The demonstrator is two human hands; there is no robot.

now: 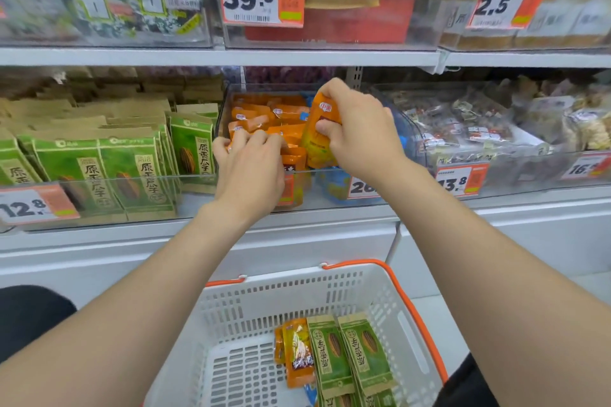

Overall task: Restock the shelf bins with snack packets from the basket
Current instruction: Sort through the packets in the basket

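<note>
My right hand (358, 129) grips an orange snack packet (319, 142) upright over the clear middle shelf bin (231, 92). That bin holds several small orange packets (264, 116). My left hand (251, 165) reaches into the bin's front left with its fingers curled among the orange packets; whether it pinches one I cannot tell. Below, the white basket with orange handles (380, 294) holds an orange packet (299, 355) and green sunflower-seed packets (350, 353).
Green seed packets (109, 172) stand in the bin to the left. A clear bin of mixed wrapped snacks (479, 129) sits to the right. An upper shelf (198, 56) carries bins with price tags. White shelf base lies behind the basket.
</note>
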